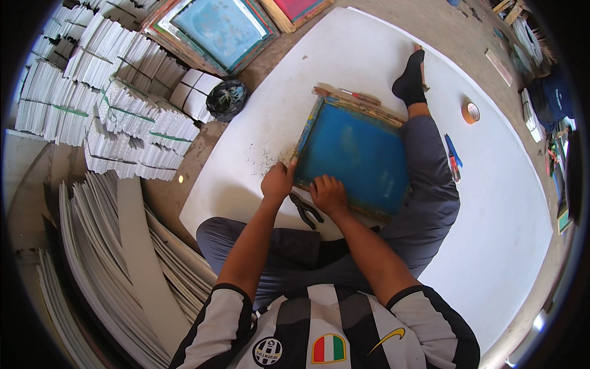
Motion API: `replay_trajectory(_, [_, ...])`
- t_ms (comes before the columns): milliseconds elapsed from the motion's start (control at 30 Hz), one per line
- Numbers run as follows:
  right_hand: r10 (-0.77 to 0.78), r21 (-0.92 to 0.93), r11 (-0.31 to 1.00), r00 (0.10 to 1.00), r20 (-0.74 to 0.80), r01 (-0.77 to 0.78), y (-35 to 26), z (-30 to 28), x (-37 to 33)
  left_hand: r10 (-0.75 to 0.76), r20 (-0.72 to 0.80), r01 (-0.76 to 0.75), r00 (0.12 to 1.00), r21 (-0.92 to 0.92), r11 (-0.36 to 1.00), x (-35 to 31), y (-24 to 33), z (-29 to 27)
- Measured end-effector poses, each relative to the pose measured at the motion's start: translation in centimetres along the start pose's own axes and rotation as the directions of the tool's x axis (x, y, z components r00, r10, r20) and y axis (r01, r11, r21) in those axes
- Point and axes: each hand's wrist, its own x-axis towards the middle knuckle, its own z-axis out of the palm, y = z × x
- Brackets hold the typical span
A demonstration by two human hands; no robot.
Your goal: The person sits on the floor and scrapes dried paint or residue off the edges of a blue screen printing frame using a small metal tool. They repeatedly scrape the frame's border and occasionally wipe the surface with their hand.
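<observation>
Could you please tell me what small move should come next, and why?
Perhaps steady the wooden frame with the right hand while the left hand pulls gently at the frame's left side: the left is curled against that side, the right rests on the frame close by, and the pliers lie unheld.

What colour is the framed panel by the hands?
Blue framed panel, paler smudges; head view.

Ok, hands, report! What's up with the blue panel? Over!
Left hand by near-left corner of blue panel. Right hand on its near edge. Black pliers close by.
</observation>
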Motion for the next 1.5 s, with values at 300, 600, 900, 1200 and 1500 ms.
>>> replay_trajectory(300, [0.002, -0.013, 1.0, 1.0, -0.018, -0.003, -0.3, 0.1, 0.2, 0.189, 0.088, -0.199, 0.978, 0.125, 0.972, 2.4, -1.3, 2.3])
replay_trajectory(600, [0.048, -0.131, 0.991, 0.997, 0.054, -0.041, 0.0, 0.9, 0.0, 0.234, -0.029, -0.232, 0.972, -0.287, 0.929, 1.8, 2.4, 1.4])
replay_trajectory(900, [0.11, 0.18, 0.976, 0.989, 0.094, -0.125, -0.2, -0.4, 0.1, 0.007, 0.165, 0.128, 0.986, -0.79, 0.6, 2.3, -2.1, 2.1])
replay_trajectory(1200, [0.417, 0.661, 0.613, 0.888, 0.194, -0.432, 1.7, -0.2, 0.7, 0.034, 0.447, 0.418, 0.894, -0.859, 0.298, -0.1, 0.7, 1.5])
replay_trajectory(1500, [0.557, 0.735, 0.443, 0.8, 0.223, -0.513, 3.4, -0.7, 0.5, -0.027, 0.435, 0.435, 0.9, -0.892, 0.124, -2.6, 4.0, 1.0])
